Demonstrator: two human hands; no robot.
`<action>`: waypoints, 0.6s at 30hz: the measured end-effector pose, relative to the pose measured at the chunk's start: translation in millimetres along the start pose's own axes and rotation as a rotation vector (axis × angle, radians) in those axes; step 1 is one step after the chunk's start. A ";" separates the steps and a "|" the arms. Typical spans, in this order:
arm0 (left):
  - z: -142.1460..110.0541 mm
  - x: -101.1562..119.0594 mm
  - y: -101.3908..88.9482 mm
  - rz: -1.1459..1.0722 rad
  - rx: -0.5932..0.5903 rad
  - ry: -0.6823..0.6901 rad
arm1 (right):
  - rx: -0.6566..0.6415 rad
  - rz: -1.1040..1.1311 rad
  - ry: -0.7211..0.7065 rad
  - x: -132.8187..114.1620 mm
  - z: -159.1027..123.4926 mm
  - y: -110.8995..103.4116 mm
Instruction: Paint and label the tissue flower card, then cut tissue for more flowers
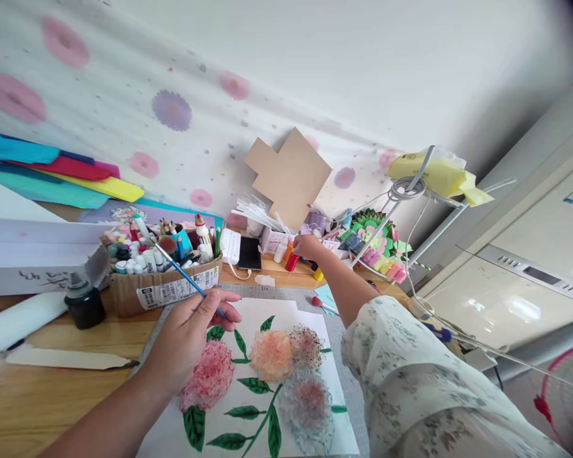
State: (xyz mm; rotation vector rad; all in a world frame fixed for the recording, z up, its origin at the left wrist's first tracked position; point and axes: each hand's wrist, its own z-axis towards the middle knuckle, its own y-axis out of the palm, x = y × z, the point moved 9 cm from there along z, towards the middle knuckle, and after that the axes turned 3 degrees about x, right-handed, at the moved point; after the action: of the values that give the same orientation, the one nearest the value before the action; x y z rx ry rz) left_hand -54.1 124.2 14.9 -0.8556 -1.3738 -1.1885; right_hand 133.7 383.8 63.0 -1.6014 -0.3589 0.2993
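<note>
My left hand pinches a slim blue paintbrush, its bristle end pointing up and left. Below it lies a white sheet painted with a pink-red flower, an orange flower, a brown speckled flower, a blue-grey flower with a reddish middle and green leaves. My right hand is stretched to the back of the table, fingers closed at the top of a small red bottle. An orange bottle and a white bottle stand beside it.
A cardboard box full of markers and bottles stands back left, near a dark ink bottle. A phone, a yellow bottle and a red-ended tool lie around the sheet. A white wire rack stands at right.
</note>
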 end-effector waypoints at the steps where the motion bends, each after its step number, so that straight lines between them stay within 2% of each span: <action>1: -0.1 0.0 0.2 -0.002 -0.003 0.001 | -0.008 0.000 -0.007 -6.4 1.5 2.8; 5: -0.8 4.1 0.8 -0.013 -0.005 0.024 | -0.013 -0.004 -0.024 -28.4 15.3 4.2; 9: -1.5 5.0 1.4 -0.021 0.003 0.013 | 0.008 -0.006 -0.008 -38.6 29.6 1.3; 14: -1.5 7.4 2.0 -0.032 0.011 0.019 | -0.027 0.003 0.029 -35.2 35.7 1.0; 18: -1.3 5.3 -0.1 -0.022 0.025 -0.003 | 0.000 -0.004 0.055 -24.9 34.3 -9.0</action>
State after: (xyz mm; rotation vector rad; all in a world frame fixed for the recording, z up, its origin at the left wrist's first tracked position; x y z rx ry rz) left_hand -54.7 122.3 20.0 -0.8269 -1.4007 -1.1846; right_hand 96.7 405.4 69.2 -1.6056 -0.3201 0.2521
